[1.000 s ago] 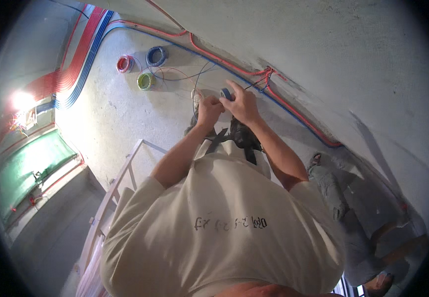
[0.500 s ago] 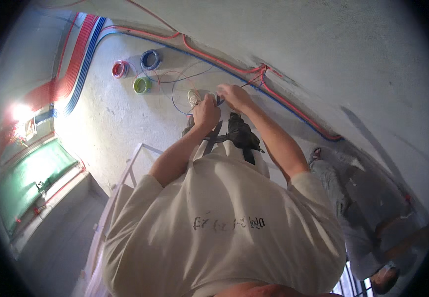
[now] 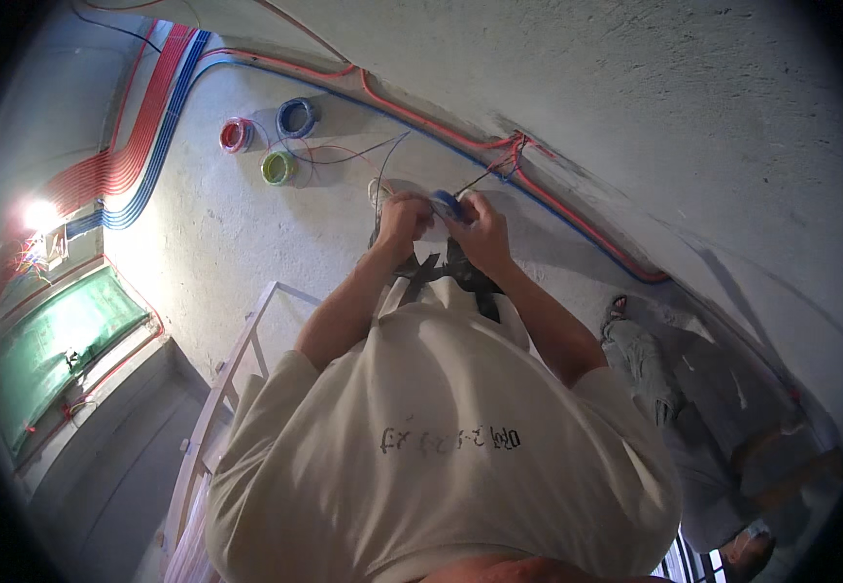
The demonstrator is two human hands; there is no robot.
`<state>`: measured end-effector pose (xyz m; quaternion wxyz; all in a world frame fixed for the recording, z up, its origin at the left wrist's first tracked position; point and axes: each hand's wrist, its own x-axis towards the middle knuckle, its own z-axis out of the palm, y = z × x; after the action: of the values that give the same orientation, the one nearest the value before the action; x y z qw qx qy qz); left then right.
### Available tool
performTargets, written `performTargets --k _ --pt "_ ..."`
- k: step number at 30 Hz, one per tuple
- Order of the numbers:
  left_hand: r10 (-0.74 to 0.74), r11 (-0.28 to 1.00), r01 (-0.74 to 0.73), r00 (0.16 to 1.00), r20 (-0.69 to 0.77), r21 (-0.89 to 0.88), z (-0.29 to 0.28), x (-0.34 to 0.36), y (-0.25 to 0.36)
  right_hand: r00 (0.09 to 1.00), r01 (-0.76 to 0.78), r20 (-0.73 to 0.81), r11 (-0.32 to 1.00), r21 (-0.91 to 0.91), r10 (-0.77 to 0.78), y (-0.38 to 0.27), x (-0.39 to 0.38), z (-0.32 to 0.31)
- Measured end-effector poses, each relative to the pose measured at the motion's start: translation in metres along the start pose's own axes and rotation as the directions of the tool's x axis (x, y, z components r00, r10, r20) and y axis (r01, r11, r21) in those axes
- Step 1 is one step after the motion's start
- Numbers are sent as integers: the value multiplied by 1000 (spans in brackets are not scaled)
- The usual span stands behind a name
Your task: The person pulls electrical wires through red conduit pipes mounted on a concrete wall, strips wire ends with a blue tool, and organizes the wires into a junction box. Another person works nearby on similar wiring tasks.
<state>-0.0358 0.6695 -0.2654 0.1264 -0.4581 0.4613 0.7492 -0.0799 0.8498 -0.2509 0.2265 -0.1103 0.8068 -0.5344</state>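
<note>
Both my hands are close together in front of my waist. My right hand (image 3: 480,231) has thumb and fingers closed on a small blue roll (image 3: 447,204) that looks like electrical tape. Just left of it, my left hand (image 3: 404,222) is closed with its fingertips together; whatever they hold is too small to make out. Dark wires (image 3: 484,176) stretch from the red and blue conduits at the wall to the roll, and their ends are hidden by my fingers. A thin loose wire (image 3: 382,167) curves down beside my left hand.
Red (image 3: 236,136), blue (image 3: 296,119) and green (image 3: 278,168) wire coils lie on the floor ahead. Red and blue conduits (image 3: 421,119) follow the wall base. A pale frame (image 3: 237,364) stands to my left. Another person (image 3: 698,457) is at my right. A bright lamp (image 3: 40,216) shines at far left.
My right hand has come down and turned, and the blue roll now shows more plainly between my hands. My left hand has lowered slightly. The loose wire by it has shifted.
</note>
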Motion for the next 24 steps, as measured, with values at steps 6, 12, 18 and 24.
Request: performTargets --k 6,12,18,24 --pt "-5 994 -2 998 62 114 8 -6 -2 992 -111 80 966 235 95 36 -6 13" --pt "114 902 -129 992 61 412 0 -10 -17 763 -574 525 769 281 378 48 1 15" --pt "-115 980 51 937 330 194 -8 -12 -19 679 -723 609 512 463 409 44 -11 11" --pt "55 899 -139 976 209 414 41 -50 8 901 -349 375 881 320 221 64 -24 26"
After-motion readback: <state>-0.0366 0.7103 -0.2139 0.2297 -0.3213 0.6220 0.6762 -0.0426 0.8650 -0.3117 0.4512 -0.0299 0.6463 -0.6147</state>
